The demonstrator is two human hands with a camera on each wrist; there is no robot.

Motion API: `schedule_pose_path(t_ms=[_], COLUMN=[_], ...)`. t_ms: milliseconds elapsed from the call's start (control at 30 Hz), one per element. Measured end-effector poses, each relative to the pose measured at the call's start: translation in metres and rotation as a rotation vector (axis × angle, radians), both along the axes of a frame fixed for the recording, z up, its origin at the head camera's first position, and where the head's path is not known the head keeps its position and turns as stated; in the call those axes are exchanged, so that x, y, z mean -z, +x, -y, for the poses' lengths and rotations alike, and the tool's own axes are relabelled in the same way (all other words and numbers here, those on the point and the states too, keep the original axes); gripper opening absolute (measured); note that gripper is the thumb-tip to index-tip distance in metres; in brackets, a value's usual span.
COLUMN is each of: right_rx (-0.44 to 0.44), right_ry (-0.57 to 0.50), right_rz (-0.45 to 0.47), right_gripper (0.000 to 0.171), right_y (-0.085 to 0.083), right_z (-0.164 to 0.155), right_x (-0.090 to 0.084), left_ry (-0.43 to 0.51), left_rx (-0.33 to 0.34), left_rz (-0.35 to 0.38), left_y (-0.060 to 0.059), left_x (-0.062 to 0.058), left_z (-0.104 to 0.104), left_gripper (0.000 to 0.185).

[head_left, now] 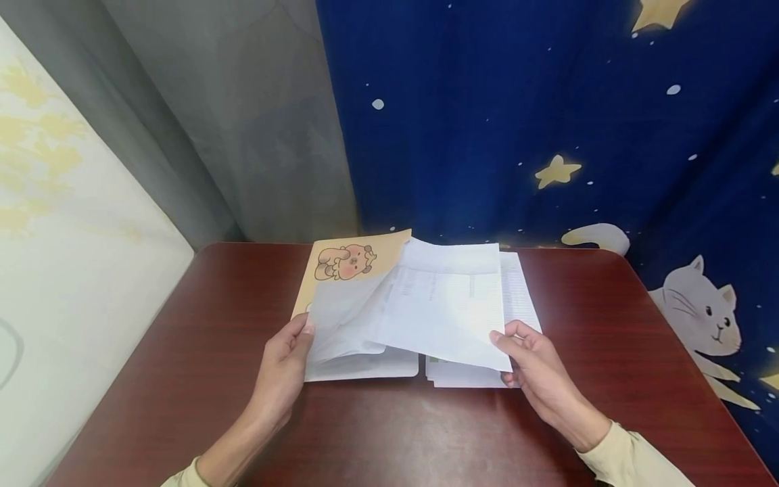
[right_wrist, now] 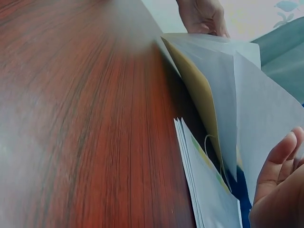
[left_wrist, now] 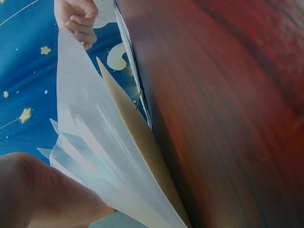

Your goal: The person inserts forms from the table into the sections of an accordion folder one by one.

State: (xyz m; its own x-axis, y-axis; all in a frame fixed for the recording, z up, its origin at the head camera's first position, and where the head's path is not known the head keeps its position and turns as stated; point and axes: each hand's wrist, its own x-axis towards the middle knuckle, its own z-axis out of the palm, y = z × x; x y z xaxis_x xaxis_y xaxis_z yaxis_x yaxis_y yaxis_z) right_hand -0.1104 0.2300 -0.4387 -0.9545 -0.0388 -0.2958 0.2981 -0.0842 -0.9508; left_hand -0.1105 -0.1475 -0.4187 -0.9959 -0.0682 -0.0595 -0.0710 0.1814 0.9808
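A folder (head_left: 385, 247) with a tan, bear-printed cover lies on the table, several translucent sleeves (head_left: 343, 325) lifted from it. My left hand (head_left: 280, 362) grips the sleeves at their left edge, thumb on top. A white printed sheet (head_left: 450, 304) slants from the sleeves toward the right, its left part behind or inside one of them. Thumb and fingers of my right hand (head_left: 538, 365) pinch the sheet near its lower right corner. In the right wrist view, the sleeves (right_wrist: 223, 90) fan upward from the tan cover (right_wrist: 199, 85).
Under the raised sheet and to its right lies a stack of papers (head_left: 468, 375), close beside the folder. A thin cord (right_wrist: 207, 142) loops near the stack. The dark red table (head_left: 243, 284) ends at a blue curtain (head_left: 450, 135) and a grey curtain (head_left: 243, 122).
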Motion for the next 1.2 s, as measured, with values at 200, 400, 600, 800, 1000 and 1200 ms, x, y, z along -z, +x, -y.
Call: schedule_pose_path(t_ms=[200, 400, 600, 800, 1000, 1200], right_rx=[0.034, 0.005, -0.018, -0.034, -0.043, -0.033], right_ry=[-0.003, -0.023, -0.013, 0.013, 0.019, 0.031], right_rz=[0.022, 0.019, 0.022, 0.014, 0.0, 0.008], right_gripper=[0.022, 0.02, 0.021, 0.023, 0.023, 0.021], right_y=[-0.001, -0.004, -0.008, -0.015, -0.019, -0.02], right_z=[0.006, 0.008, 0.014, 0.019, 0.02, 0.019], right_x=[0.001, 0.003, 0.005, 0.008, 0.01, 0.012], left_ry=[0.009, 0.012, 0.008, 0.012, 0.012, 0.018], left_rx=[0.001, -0.005, -0.004, -0.008, -0.001, 0.003], left_rz=[-0.006, -0.005, -0.007, -0.002, -0.001, -0.005], left_y=[0.001, 0.002, 0.002, 0.001, 0.0, 0.0], left_x=[0.001, 0.002, 0.002, 0.002, 0.001, 0.001], left_z=[0.001, 0.0, 0.001, 0.001, 0.001, 0.002], left_gripper=[0.036, 0.034, 0.034, 0.034, 0.035, 0.035])
